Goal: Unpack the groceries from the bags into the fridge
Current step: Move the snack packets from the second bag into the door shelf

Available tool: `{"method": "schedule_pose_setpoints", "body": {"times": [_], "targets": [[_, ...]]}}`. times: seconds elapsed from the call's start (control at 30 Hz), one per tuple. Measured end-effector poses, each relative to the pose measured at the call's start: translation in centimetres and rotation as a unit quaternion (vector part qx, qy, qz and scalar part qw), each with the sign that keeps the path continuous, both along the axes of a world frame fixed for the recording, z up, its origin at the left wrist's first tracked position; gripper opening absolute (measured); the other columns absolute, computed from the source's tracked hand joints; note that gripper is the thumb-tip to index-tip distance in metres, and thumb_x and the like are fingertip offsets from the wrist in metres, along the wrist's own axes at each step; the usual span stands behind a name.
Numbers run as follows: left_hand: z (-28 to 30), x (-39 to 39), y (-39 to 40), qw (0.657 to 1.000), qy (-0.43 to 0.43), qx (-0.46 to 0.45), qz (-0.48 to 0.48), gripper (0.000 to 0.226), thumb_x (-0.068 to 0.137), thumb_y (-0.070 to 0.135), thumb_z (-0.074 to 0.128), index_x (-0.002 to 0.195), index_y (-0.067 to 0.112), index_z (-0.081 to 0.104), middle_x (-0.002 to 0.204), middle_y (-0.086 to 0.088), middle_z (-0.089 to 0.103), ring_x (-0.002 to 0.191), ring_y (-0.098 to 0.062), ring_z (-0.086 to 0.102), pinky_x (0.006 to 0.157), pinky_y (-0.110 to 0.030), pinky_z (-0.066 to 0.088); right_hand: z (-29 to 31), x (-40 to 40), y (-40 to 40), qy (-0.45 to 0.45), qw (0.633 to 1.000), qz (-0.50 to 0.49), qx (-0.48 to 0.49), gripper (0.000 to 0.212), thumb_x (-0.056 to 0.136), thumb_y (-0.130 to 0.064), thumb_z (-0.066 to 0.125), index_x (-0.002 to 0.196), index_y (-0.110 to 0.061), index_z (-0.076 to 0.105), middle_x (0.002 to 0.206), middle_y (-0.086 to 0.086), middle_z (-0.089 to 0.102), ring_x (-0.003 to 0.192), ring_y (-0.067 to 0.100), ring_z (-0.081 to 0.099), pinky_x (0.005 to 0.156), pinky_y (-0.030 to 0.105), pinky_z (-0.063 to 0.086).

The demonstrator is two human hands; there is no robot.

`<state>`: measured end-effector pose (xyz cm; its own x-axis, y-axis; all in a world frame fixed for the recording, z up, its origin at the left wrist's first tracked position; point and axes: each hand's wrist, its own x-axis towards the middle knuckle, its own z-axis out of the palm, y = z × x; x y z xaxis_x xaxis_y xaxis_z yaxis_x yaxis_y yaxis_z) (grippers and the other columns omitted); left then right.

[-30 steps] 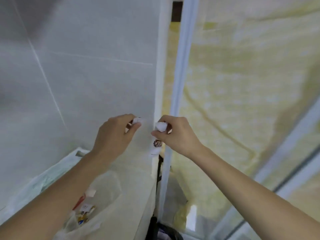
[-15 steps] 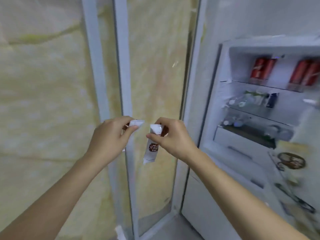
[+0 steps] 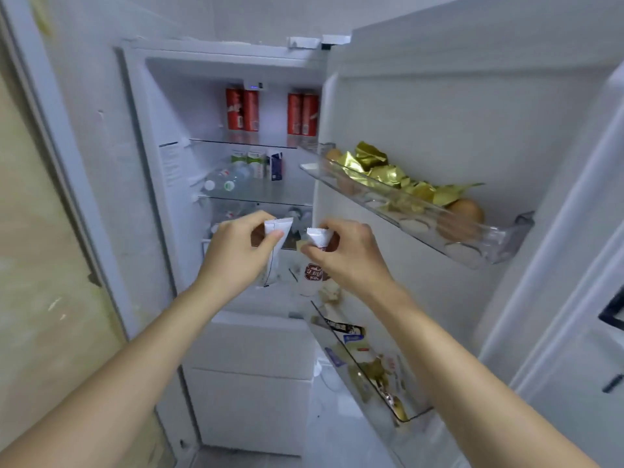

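The fridge (image 3: 158, 106) stands open in front of me, its door (image 3: 439, 106) swung to the right. My left hand (image 3: 236, 255) pinches a white snack packet (image 3: 275, 244) by its top edge. My right hand (image 3: 347, 255) pinches a second white packet (image 3: 312, 271) with a brown logo, which hangs down. Both hands are held up side by side in front of the fridge's lower shelf, between the cabinet and the door.
Red cans (image 3: 243, 109) stand on the top shelf, cartons and bottles (image 3: 236, 173) below. The upper door shelf (image 3: 472, 241) holds gold-wrapped items and eggs; the lower door shelf (image 3: 371, 366) holds several packets. White drawers (image 3: 250, 383) sit at the bottom. A beige wall (image 3: 40, 265) is on the left.
My view has swung right from the wall and bag to the open fridge. Both hands kept their packets and now hold them before the fridge's interior.
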<state>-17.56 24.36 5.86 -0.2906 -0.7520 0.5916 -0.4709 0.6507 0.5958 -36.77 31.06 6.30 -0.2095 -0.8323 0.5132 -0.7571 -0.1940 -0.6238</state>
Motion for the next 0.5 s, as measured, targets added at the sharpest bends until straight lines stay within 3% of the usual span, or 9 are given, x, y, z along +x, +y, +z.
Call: {"method": "schedule_pose_setpoints", "body": {"times": [0.17, 0.37, 0.5], "targets": [[-2.2, -6.0, -3.4, 0.997, -0.001, 0.02, -0.08, 0.007, 0.095, 0.026, 0.069, 0.094, 0.019, 0.071, 0.073, 0.007, 0.065, 0.076, -0.019, 0.063, 0.067, -0.033, 0.048, -1.4, -3.2, -0.3, 0.045, 0.993, -0.103, 0.045, 0.019, 0.084, -0.036, 0.077, 0.085, -0.02, 0.066, 0.071, -0.005, 0.067, 0.072, 0.017, 0.066, 0.067, 0.036, 0.055], [-6.3, -8.2, -6.4, 0.982, 0.064, 0.092, -0.151, 0.016, 0.099, 0.026, 0.064, 0.109, 0.015, 0.069, 0.089, -0.006, 0.072, 0.081, -0.022, 0.069, 0.076, -0.048, 0.058, -5.8, -3.3, -1.7, 0.103, 0.979, -0.16, 0.076, 0.018, 0.087, -0.027, 0.073, 0.083, -0.013, 0.062, 0.071, 0.002, 0.067, 0.068, 0.026, 0.063, 0.06, 0.044, 0.055], [-7.6, -8.7, -7.2, 0.962, 0.09, 0.15, -0.211, 0.01, 0.1, 0.016, 0.064, 0.108, 0.014, 0.068, 0.093, -0.008, 0.072, 0.084, -0.027, 0.07, 0.078, -0.048, 0.059, -7.8, -2.4, -2.4, 0.135, 0.968, -0.182, 0.11, 0.019, 0.089, -0.024, 0.07, 0.081, -0.01, 0.06, 0.073, 0.003, 0.064, 0.069, 0.026, 0.06, 0.06, 0.044, 0.052]]}}
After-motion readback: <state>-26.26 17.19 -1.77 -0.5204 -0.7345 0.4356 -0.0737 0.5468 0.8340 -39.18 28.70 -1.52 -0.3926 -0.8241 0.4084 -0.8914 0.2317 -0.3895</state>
